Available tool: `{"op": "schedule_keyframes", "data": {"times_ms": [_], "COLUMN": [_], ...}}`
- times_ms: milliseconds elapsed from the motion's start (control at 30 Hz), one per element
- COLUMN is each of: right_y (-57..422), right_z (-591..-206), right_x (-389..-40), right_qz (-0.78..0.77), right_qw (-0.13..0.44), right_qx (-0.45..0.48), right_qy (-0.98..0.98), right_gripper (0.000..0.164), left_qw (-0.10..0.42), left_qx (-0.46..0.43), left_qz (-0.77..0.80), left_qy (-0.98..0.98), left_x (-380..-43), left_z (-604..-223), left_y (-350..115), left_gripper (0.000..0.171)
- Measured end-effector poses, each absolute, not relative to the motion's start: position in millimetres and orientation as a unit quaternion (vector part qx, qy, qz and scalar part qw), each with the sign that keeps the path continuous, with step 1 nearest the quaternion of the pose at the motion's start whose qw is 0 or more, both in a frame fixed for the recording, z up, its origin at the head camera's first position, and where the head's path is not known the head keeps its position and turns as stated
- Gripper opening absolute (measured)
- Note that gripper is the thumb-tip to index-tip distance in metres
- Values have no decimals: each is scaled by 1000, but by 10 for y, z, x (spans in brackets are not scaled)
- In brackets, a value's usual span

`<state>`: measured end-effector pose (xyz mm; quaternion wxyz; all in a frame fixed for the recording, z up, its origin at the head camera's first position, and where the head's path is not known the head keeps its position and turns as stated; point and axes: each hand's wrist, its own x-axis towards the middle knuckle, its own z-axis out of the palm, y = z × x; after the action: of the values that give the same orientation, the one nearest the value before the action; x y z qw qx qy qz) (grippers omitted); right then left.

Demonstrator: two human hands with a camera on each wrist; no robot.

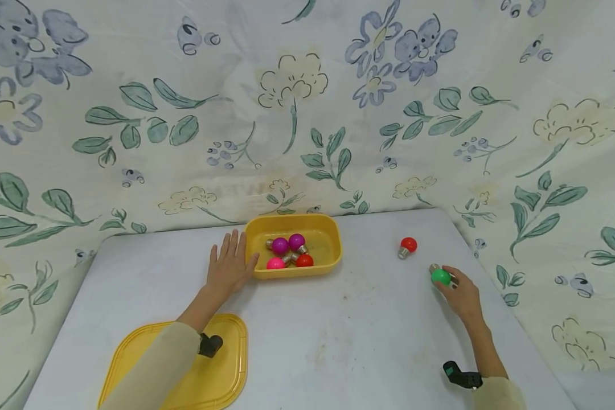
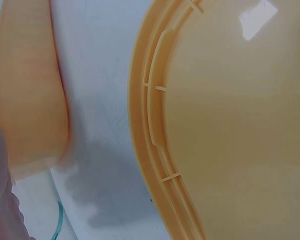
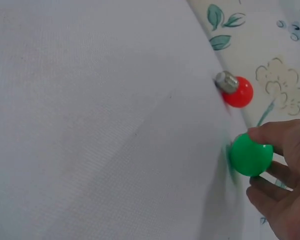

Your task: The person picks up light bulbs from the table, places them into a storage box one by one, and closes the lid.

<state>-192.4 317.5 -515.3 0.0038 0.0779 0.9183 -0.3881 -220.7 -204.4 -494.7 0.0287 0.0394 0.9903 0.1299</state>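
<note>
At the right of the table, my right hand [image 1: 460, 295] pinches a green light bulb [image 1: 441, 277] between thumb and fingers. The right wrist view shows the same green bulb [image 3: 251, 155] at the fingertips. Just beyond it lies a red light bulb [image 1: 408, 245], its metal base toward me. My left hand [image 1: 228, 271] rests with straight fingers against the left side of a yellow bin [image 1: 332, 263]. Inside the bin lie two purple bulbs [image 1: 280, 246], a pink bulb [image 1: 275, 263] and another red bulb [image 1: 304, 260].
A yellow lid or shallow tray [image 1: 238, 364] lies at the front left, partly hidden beneath my left forearm. The white table [image 1: 338, 341] ends at the back against a flowered cloth [image 1: 287, 142], which also hangs beyond the right edge.
</note>
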Motion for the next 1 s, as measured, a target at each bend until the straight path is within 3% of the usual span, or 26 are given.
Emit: {"op": "schedule_keyframes", "data": {"times_ms": [367, 1000], "right_y": [3140, 2524], "right_z": [-5153, -4852], "right_x": [-1940, -2125], "right_qz": [-405, -433], "right_qw": [-9, -58], "right_qx": [84, -41], "right_qy": [910, 898], "right_gripper": [46, 41], "left_qw": [35, 35], "left_qx": [39, 39], "left_qz": [124, 131], "left_qy": [991, 990], "left_x": [-2220, -2217], "left_z": [-4967, -4983], "left_y": [-2044, -2062], "left_gripper": [75, 75]}}
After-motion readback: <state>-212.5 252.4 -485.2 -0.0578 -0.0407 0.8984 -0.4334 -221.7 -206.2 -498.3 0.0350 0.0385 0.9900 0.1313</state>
